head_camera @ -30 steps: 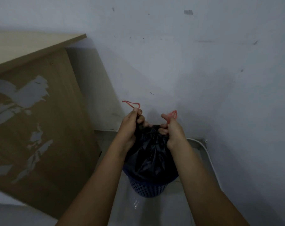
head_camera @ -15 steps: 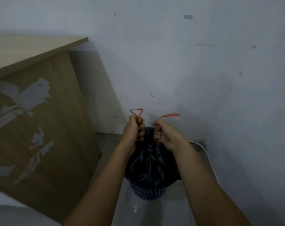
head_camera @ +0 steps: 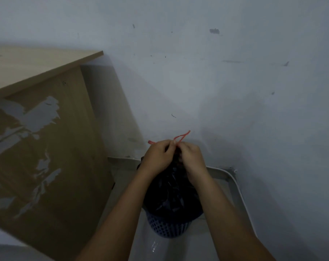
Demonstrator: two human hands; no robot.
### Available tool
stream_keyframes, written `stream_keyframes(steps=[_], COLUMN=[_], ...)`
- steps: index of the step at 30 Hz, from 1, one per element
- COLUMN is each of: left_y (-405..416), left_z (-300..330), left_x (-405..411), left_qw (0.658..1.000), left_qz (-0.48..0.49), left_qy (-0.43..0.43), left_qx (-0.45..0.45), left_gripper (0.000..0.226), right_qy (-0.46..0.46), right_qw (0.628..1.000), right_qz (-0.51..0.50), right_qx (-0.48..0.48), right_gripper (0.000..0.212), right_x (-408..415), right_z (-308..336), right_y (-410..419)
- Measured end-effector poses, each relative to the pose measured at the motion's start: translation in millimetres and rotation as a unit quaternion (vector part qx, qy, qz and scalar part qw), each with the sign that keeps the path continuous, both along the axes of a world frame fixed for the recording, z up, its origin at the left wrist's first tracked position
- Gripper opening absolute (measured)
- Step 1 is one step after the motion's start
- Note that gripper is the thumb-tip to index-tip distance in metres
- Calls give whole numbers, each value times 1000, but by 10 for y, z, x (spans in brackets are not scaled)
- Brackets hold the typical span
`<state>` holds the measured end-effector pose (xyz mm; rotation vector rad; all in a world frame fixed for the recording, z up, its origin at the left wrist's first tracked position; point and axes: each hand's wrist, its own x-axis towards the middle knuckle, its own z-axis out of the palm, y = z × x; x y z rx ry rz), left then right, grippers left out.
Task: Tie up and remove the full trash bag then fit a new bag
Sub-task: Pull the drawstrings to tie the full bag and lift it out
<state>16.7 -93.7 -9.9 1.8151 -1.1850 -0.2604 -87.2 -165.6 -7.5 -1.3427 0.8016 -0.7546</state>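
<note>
1. Now, from the head view, I see both hands meeting above the gathered neck of the black trash bag (head_camera: 172, 193).
2. Left hand (head_camera: 158, 157): fingers curled, pinching the red drawstring (head_camera: 181, 137); a short red end pokes out past its knuckles on the left.
3. Right hand (head_camera: 191, 157): fingers curled round the same drawstring and the bag's neck; a red loop rises up and to the right between the two hands.
4. The bag sits in the blue perforated bin (head_camera: 168, 226), bulging over its rim.
5. The bin stands on the pale floor (head_camera: 122, 185), near the foot of the wall (head_camera: 216, 91).
6. The wooden desk (head_camera: 47, 147), its side panel's surface peeling, stands left of the bin, apart from it.
7. A white cable (head_camera: 239, 189) runs along the floor on the right.
</note>
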Motion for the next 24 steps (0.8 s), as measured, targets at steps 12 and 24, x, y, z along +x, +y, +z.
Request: stream_keyframes(steps=[12,24], left_y=[43,18], left_z=[120,68], left_x=[-33,-103], left_qw=[983,882], left_qz=[-12,4], left_qy=[180,460], left_qx=[20,-97], left_gripper=[44,9], right_qy=[-168,-134], right_qw=[983,977], right_qz=[-13,47], right_qx=[74,160], right_gripper=[24,30], right_x=[-39,-5], right_z=[18,63], right_y=[61,74])
